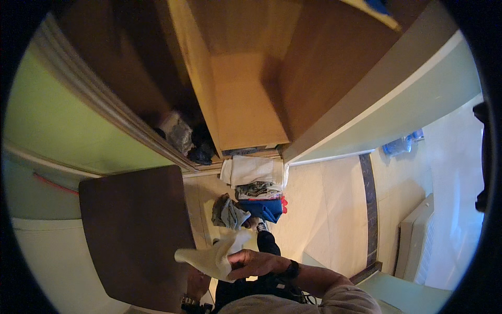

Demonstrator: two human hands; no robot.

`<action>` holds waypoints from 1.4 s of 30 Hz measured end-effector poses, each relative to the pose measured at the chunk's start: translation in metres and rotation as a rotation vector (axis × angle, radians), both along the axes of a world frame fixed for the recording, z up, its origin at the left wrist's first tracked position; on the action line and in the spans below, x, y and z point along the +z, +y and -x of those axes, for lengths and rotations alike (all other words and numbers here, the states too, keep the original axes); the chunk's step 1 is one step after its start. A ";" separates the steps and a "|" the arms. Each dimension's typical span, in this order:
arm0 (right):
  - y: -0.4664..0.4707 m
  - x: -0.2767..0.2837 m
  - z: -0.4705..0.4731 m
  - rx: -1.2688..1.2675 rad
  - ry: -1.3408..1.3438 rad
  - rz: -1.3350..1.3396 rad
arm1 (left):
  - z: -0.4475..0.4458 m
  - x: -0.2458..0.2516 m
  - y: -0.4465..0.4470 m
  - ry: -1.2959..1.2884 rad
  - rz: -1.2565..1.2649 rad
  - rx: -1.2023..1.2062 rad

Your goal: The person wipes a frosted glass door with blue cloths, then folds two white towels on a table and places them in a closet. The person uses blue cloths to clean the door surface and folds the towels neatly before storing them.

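My right hand (251,263) pinches a cream cloth (211,261) at its right side, in front of my body. The cloth hangs in loose folds and its left end sticks out. Below and left of it is my left hand (198,282), its fingers largely hidden by the cloth, so its grip is unclear. On the floor beyond lie folded fabrics in a row: a white one (253,170), a patterned one (259,190) and a blue one (262,209). Crumpled grey cloth (229,214) rests left of the blue one.
A dark brown flat-topped piece of furniture (135,235) stands at my left. Ahead is a wooden cabinet with a bare lower shelf (247,106); dark and grey items (180,135) lie in its left compartment. A pale panel (372,125) borders it at right. My shoe (262,226) is near the fabrics.
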State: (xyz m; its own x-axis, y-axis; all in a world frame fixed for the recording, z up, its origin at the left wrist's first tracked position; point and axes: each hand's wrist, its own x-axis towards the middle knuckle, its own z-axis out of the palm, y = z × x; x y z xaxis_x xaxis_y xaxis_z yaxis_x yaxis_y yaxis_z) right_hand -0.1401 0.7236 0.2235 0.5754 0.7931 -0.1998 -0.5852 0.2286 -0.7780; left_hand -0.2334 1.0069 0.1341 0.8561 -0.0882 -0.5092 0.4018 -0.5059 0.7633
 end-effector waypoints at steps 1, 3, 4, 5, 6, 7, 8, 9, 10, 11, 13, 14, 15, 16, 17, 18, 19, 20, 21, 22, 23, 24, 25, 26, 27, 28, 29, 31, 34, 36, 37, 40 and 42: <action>0.007 0.013 0.001 0.086 -0.048 0.054 | -0.005 0.015 0.000 -0.041 0.015 -0.018; 0.020 0.035 -0.001 0.294 -0.177 0.181 | -0.002 0.034 0.003 -0.128 -0.018 -0.045; 0.027 0.047 0.005 0.172 -0.151 0.019 | -0.001 0.036 0.008 -0.174 -0.068 -0.052; 0.034 0.057 0.007 0.143 -0.255 0.029 | 0.002 0.036 0.015 -0.216 -0.121 -0.058; 0.039 0.066 0.008 0.112 -0.357 0.037 | 0.005 0.035 0.024 -0.192 -0.124 -0.041; 0.046 0.075 0.010 0.078 -0.459 0.047 | 0.005 0.033 0.034 -0.160 -0.080 -0.028; 0.052 0.084 0.012 0.123 -0.440 0.087 | 0.003 0.031 0.044 -0.116 -0.035 -0.018; 0.060 0.092 0.015 0.127 -0.452 0.085 | 0.003 0.032 0.052 -0.074 -0.020 -0.012; 0.069 0.099 0.017 0.131 -0.462 0.081 | 0.003 0.036 0.058 -0.151 -0.072 -0.056; 0.077 0.106 0.018 0.120 -0.472 0.064 | 0.001 0.043 0.063 -0.253 0.001 -0.032; 0.091 0.117 0.024 0.138 -0.451 0.047 | 0.002 0.067 0.064 -0.453 0.154 0.095; 0.099 0.121 0.024 0.151 -0.484 0.042 | 0.001 0.081 0.064 -0.379 0.312 0.208; 0.105 0.124 0.023 0.178 -0.514 0.031 | -0.001 0.097 0.063 -0.382 0.335 0.242; 0.110 0.126 0.022 0.209 -0.573 0.065 | -0.001 0.112 0.063 -0.380 0.344 0.259; 0.113 0.128 0.021 0.229 -0.600 0.034 | -0.001 0.124 0.062 -0.379 0.353 0.277; 0.114 0.129 0.020 0.260 -0.620 0.024 | -0.001 0.134 0.061 -0.441 0.263 0.207; 0.114 0.130 0.018 0.291 -0.638 0.012 | -0.001 0.141 0.059 -0.500 0.170 0.137; 0.113 0.130 0.017 0.318 -0.606 0.000 | -0.001 0.145 0.057 -0.552 0.119 0.118; 0.111 0.129 0.016 0.348 -0.621 -0.010 | 0.000 0.147 0.056 -0.603 0.065 0.101; 0.109 0.129 0.014 0.374 -0.636 -0.020 | -0.002 0.147 0.055 -0.651 0.053 0.129; 0.105 0.128 0.012 0.397 -0.645 -0.026 | -0.004 0.146 0.054 -0.732 0.056 0.120; 0.101 0.127 0.010 0.406 -0.680 -0.044 | -0.007 0.143 0.054 -0.752 0.011 0.105; 0.096 0.126 0.008 0.417 -0.705 -0.056 | -0.011 0.141 0.053 -0.803 -0.017 0.058; 0.090 0.125 0.006 0.454 -0.722 -0.052 | -0.015 0.137 0.051 -0.884 0.007 0.006; 0.084 0.124 0.003 0.445 -0.742 -0.092 | -0.019 0.135 0.049 -0.816 -0.040 -0.099; 0.078 0.124 0.001 0.459 -0.755 -0.117 | -0.025 0.131 0.047 -0.777 -0.037 -0.208; 0.071 0.125 -0.001 0.473 -0.770 -0.141 | -0.029 0.127 0.044 -0.728 -0.038 -0.297; 0.057 0.128 -0.005 0.412 -0.806 -0.164 | -0.036 0.116 0.031 -0.674 0.200 -0.435; 0.030 0.135 -0.014 0.430 -0.750 -0.075 | -0.029 0.100 0.012 -0.264 0.430 -0.133; 0.014 0.137 -0.022 0.474 -0.695 -0.028 | -0.024 0.094 0.003 -0.168 0.558 0.115; 0.009 0.137 -0.025 0.490 -0.674 -0.028 | -0.024 0.093 -0.001 -0.255 0.636 0.179; 0.005 0.138 -0.030 0.506 -0.626 -0.094 | -0.014 0.105 -0.015 -0.334 0.672 0.416; 0.011 0.139 -0.028 0.543 -0.663 -0.061 | -0.003 0.119 -0.029 -0.277 0.672 0.463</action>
